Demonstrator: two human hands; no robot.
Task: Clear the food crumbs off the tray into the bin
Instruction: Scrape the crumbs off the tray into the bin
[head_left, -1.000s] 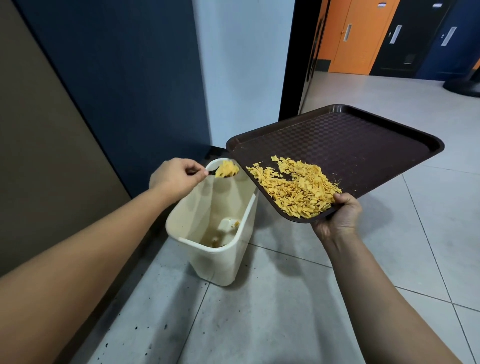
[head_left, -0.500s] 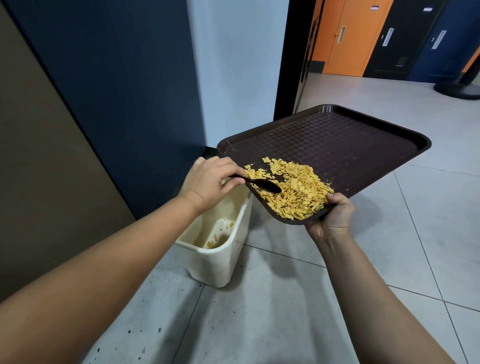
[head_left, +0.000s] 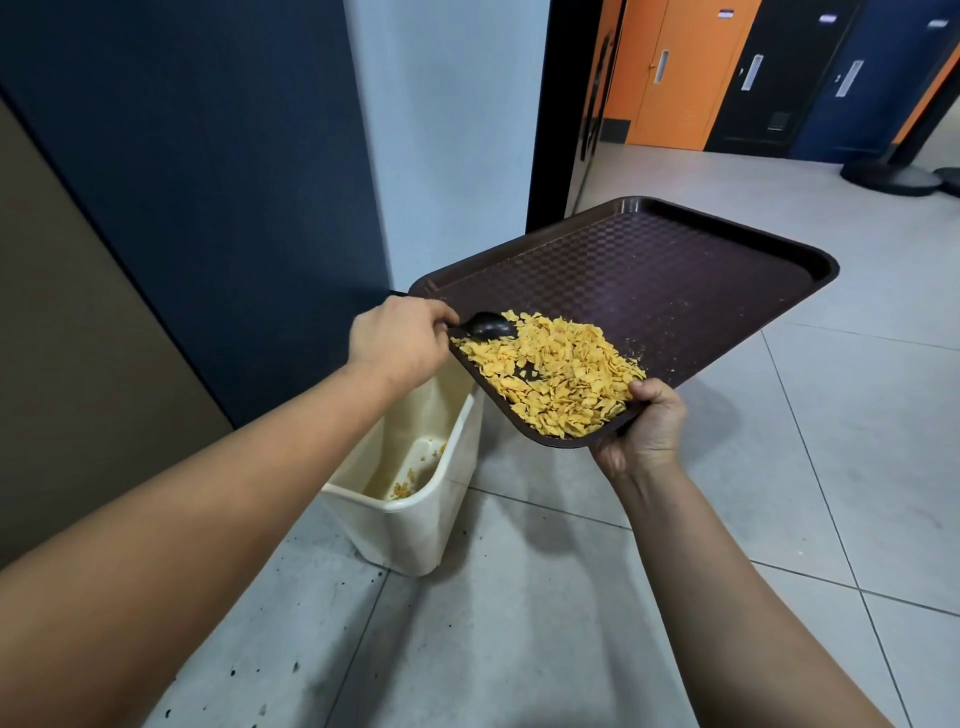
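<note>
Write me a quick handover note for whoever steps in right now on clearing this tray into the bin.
Left hand: grips a black spoon, its bowl on the tray at the near-left edge of the crumb pile.
Right hand: holds the brown tray by its near corner, over the bin's far end.
Crumbs: a big yellow pile sits at the tray's near corner.
Bin: cream, on the floor below the tray's left edge, with only a few crumbs at the bottom.
Done: little has gone in.
Left: probably spoon or push the pile over the left edge into the bin, then clear the stray specks further up the tray.
</note>
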